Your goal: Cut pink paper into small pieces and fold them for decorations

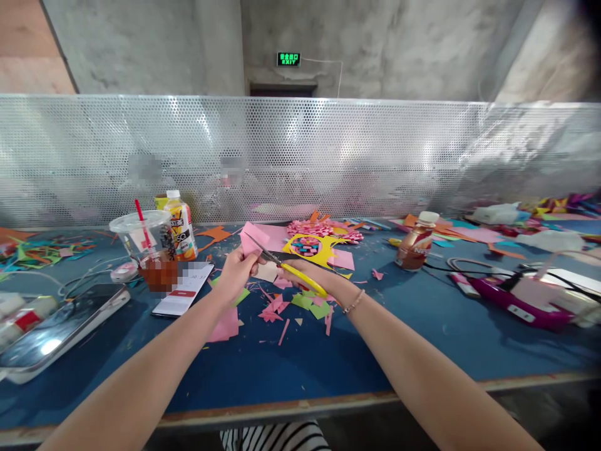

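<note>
Nearby, plastic cup [141, 235] holds red straw [142, 227]; brown bottle [416, 245] stands capped.

Single view, head-worn cam, wide-angle w/ edge distortion. Looks fwd and down across blue-topped worktable [422, 338] from its near edge; both forearms enter from bottom of frame. Faces perforated shiny metal screen [328, 156] along table's far side, grey concrete wall w/ green exit sign [288, 59] beyond. Hands close, mid-frame.
</note>
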The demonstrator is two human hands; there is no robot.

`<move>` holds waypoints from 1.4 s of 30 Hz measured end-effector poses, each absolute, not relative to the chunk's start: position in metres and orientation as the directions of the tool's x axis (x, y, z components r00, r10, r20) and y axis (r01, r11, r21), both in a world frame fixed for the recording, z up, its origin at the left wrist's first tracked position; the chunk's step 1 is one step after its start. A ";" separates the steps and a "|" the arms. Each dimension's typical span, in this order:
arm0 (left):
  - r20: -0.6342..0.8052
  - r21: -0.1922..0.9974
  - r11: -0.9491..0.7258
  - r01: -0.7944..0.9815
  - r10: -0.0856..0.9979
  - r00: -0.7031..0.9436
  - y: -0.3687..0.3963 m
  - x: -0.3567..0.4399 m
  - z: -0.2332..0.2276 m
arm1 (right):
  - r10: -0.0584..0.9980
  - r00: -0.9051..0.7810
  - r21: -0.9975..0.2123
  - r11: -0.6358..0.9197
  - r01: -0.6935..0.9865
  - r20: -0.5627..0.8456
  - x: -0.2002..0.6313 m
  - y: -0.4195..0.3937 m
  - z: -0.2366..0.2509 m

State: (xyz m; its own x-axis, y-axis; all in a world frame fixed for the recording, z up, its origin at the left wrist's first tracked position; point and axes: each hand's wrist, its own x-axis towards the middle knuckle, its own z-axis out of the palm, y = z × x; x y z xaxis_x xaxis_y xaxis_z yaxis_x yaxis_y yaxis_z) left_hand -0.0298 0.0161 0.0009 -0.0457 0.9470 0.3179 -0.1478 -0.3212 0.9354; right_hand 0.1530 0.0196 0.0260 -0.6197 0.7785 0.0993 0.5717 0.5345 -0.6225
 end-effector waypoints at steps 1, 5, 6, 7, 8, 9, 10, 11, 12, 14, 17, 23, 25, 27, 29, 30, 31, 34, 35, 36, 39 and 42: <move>0.309 0.937 -0.312 -0.159 0.950 -0.042 0.016 -0.030 0.002 | 0.781 -0.617 -0.625 0.531 0.572 0.100 0.153 0.020 0.026; 0.289 0.936 -0.287 -0.203 0.957 -0.020 0.015 -0.029 0.004 | 0.794 -0.601 -0.633 0.512 0.581 0.091 0.152 0.018 0.026; 0.287 0.934 -0.285 -0.218 0.958 -0.019 0.014 -0.029 0.004 | 0.795 -0.599 -0.628 0.514 0.585 0.093 0.151 0.019 0.026; 0.286 0.931 -0.283 -0.230 0.958 -0.017 0.014 -0.029 0.004 | 0.796 -0.598 -0.618 0.521 0.590 0.100 0.151 0.019 0.025; 0.285 0.930 -0.280 -0.239 0.958 -0.016 0.014 -0.029 0.004 | 0.796 -0.594 -0.602 0.531 0.596 0.114 0.151 0.020 0.025; 0.279 0.930 -0.274 -0.245 0.960 -0.015 0.014 -0.029 0.004 | 0.797 -0.590 -0.582 0.543 0.606 0.130 0.150 0.021 0.024; 0.269 0.932 -0.264 -0.250 0.963 -0.012 0.014 -0.029 0.005 | 0.798 -0.585 -0.561 0.553 0.616 0.144 0.150 0.023 0.024; 0.258 0.933 -0.252 -0.256 0.966 -0.012 0.015 -0.029 0.005 | 0.798 -0.582 -0.541 0.562 0.625 0.157 0.150 0.024 0.023; 0.247 0.934 -0.242 -0.263 0.969 -0.013 0.015 -0.029 0.005 | 0.796 -0.582 -0.521 0.572 0.633 0.167 0.149 0.026 0.022; 0.235 0.933 -0.230 -0.275 0.972 -0.017 0.014 -0.029 0.007 | 0.793 -0.581 -0.486 0.588 0.647 0.187 0.149 0.029 0.020; 0.232 0.929 -0.228 -0.291 0.973 -0.019 0.013 -0.029 0.009 | 0.803 -0.560 -0.464 0.583 0.667 0.205 0.148 0.030 0.020; 0.226 0.926 -0.217 -0.310 0.974 -0.007 0.012 -0.029 0.011 | 0.806 -0.543 -0.449 0.586 0.675 0.236 0.147 0.033 0.019; 0.226 0.923 -0.215 -0.320 0.974 -0.003 0.012 -0.030 0.012 | 0.808 -0.538 -0.435 0.585 0.684 0.240 0.146 0.034 0.018; 0.231 0.917 -0.215 -0.337 0.973 0.006 0.013 -0.032 0.012 | 0.808 -0.537 -0.423 0.587 0.690 0.244 0.146 0.035 0.019; 0.239 0.906 -0.217 -0.364 0.971 0.015 0.014 -0.034 0.012 | 0.810 -0.532 -0.423 0.584 0.693 0.246 0.147 0.036 0.020; 0.243 0.901 -0.220 -0.375 0.970 0.015 0.014 -0.034 0.011 | 0.814 -0.528 -0.430 0.578 0.694 0.243 0.147 0.036 0.020; 0.248 0.898 -0.225 -0.379 0.969 0.012 0.015 -0.035 0.011 | 0.818 -0.525 -0.443 0.571 0.691 0.234 0.148 0.036 0.021; 0.267 0.905 -0.247 -0.347 0.964 0.010 0.015 -0.035 0.010 | 0.810 -0.555 -0.523 0.563 0.640 0.192 0.151 0.031 0.024; 0.272 0.909 -0.251 -0.332 0.962 0.017 0.015 -0.034 0.010 | 0.799 -0.575 -0.556 0.563 0.611 0.178 0.151 0.028 0.025; 0.274 0.913 -0.251 -0.321 0.962 0.025 0.014 -0.033 0.010 | 0.788 -0.593 -0.587 0.562 0.582 0.166 0.151 0.024 0.026; 0.253 0.928 -0.228 -0.295 0.966 0.047 0.011 -0.030 0.009 | 0.788 -0.601 -0.649 0.529 0.547 0.135 0.150 0.014 0.030; 0.244 0.937 -0.224 -0.268 0.969 0.045 0.008 -0.028 0.010 | 0.814 -0.574 -0.678 0.471 0.565 0.087 0.147 0.009 0.032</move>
State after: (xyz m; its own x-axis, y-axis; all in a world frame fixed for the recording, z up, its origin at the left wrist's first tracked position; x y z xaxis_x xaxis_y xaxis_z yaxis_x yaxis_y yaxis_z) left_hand -0.0284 0.0080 0.0096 0.0445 0.9688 0.2438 -0.2681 -0.2235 0.9371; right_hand 0.1466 0.0089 0.0318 -0.5741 0.8142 0.0868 0.5651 0.4707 -0.6775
